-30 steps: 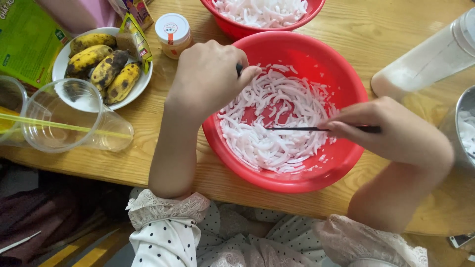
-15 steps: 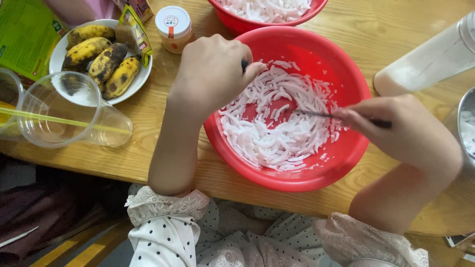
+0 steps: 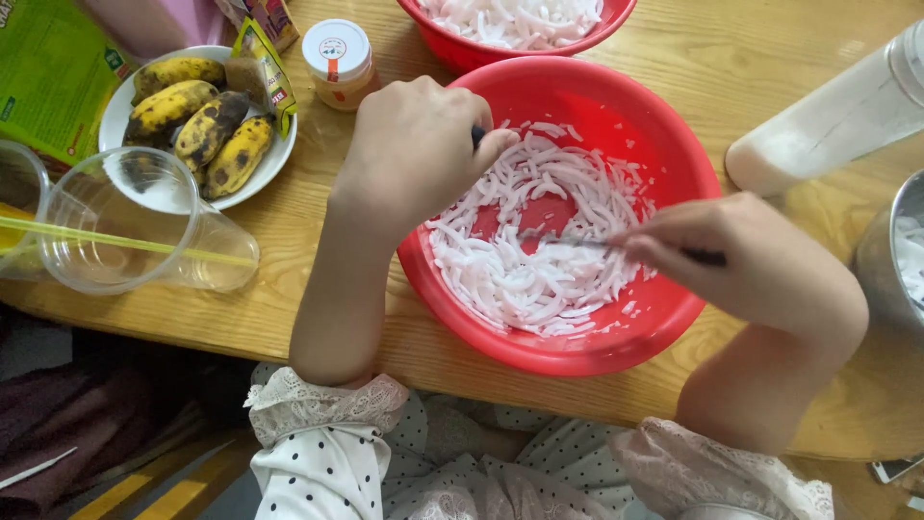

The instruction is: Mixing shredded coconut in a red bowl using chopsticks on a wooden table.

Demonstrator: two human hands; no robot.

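Observation:
A red plastic bowl (image 3: 674,144) sits on the wooden table (image 3: 770,58), filled with white shredded strips (image 3: 539,279). My left hand (image 3: 414,144) rests over the bowl's left rim, closed around a small dark-handled tool whose tip just shows by my thumb. My right hand (image 3: 751,260) is over the bowl's right side, gripping a thin dark-handled utensil (image 3: 577,241) whose blurred metal end reaches into the strips at the middle.
A second red bowl (image 3: 462,48) of white strips stands behind. To the left are a plate of spotted bananas (image 3: 197,120), a small white-lidded jar (image 3: 337,58), clear plastic cups (image 3: 135,231) and a green packet (image 3: 48,77). A clear bottle (image 3: 828,116) and a metal pot (image 3: 885,260) stand at right.
My right hand has shifted the utensil through the strips, its tip now nearer the bowl's middle and blurred. The left hand has stayed on the rim.

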